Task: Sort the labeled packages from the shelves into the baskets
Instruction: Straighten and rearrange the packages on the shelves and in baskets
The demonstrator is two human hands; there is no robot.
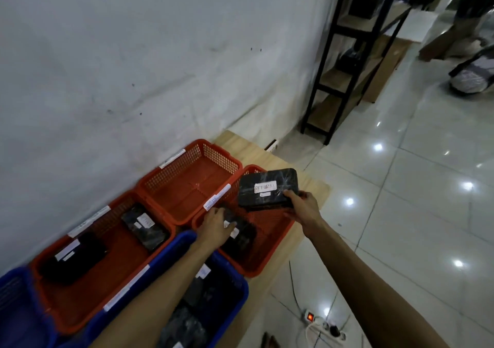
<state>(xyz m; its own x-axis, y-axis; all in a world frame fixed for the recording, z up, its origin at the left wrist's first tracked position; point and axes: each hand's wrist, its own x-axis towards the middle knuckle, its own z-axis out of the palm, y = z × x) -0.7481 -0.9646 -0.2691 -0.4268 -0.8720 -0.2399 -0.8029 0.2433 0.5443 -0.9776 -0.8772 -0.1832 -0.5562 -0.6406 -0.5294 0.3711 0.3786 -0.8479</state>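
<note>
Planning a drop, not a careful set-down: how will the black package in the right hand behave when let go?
The black package keeps a flat, boxy shape in the right hand, so likely stiff. One hand holds it by an edge: probably light. Glossy wrap may slip.

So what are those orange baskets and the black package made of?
Baskets: likely moulded plastic, matte; the walls are a fine lattice of holes. Package in the right hand: seemingly glossy black plastic wrap, given its crinkled shine, with a white paper label.
</note>
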